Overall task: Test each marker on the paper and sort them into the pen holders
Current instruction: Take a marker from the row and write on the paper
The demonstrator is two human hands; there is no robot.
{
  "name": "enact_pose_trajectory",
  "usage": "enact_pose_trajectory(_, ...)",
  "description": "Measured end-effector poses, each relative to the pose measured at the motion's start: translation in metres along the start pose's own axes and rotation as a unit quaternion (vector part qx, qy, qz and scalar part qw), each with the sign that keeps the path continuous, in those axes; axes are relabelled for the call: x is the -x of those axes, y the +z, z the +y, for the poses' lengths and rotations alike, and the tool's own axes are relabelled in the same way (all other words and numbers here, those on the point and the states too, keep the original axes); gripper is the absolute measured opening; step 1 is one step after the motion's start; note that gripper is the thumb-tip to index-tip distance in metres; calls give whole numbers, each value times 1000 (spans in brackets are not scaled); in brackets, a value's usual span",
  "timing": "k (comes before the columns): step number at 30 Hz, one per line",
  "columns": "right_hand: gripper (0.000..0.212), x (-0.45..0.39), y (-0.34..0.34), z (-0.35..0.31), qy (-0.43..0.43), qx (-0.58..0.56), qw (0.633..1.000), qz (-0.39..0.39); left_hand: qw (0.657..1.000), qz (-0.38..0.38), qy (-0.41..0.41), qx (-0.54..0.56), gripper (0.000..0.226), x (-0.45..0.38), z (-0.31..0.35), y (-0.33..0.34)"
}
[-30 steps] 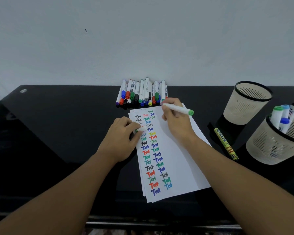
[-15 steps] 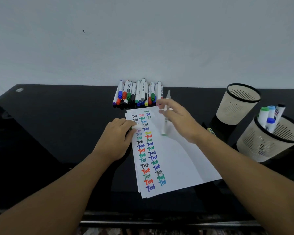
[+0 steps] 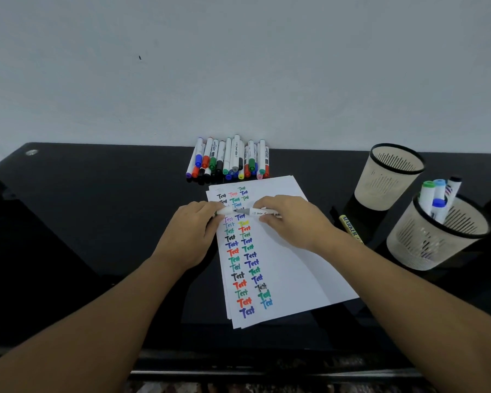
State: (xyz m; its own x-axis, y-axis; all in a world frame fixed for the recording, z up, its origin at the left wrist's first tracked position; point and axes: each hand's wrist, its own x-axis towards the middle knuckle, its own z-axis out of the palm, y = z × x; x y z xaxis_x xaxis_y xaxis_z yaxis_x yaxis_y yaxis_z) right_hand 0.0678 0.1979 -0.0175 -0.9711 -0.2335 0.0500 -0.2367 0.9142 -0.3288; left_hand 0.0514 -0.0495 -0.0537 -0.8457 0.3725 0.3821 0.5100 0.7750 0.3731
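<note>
Over the paper [image 3: 278,259], the right hand [image 3: 288,219] is gripping an uncapped marker [image 3: 262,213] while the left hand [image 3: 192,231] is pinching its cap [image 3: 224,211].

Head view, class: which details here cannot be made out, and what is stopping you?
- Marker rear end: covered by the right hand.
- Cap: mostly wrapped by the left hand; colour unclear.
- Yellow marker: lower part behind the right wrist.
- Near pen holder contents: lower parts behind its wall.
</note>
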Motion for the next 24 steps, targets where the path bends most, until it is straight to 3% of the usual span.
enact_pose_trajectory(16,34,-12,13,-15,-82,39,996,15,996,15,83,-14,29,1,-4,1)
enact_pose_trajectory(19,45,-11,17,-17,-94,51,994,9,999,14,52,0,40,3,0,-1)
enact_pose_trajectory(24,44,-9,13,-19,-82,45,995,25,1000,2,4,24,69,2,0,-1)
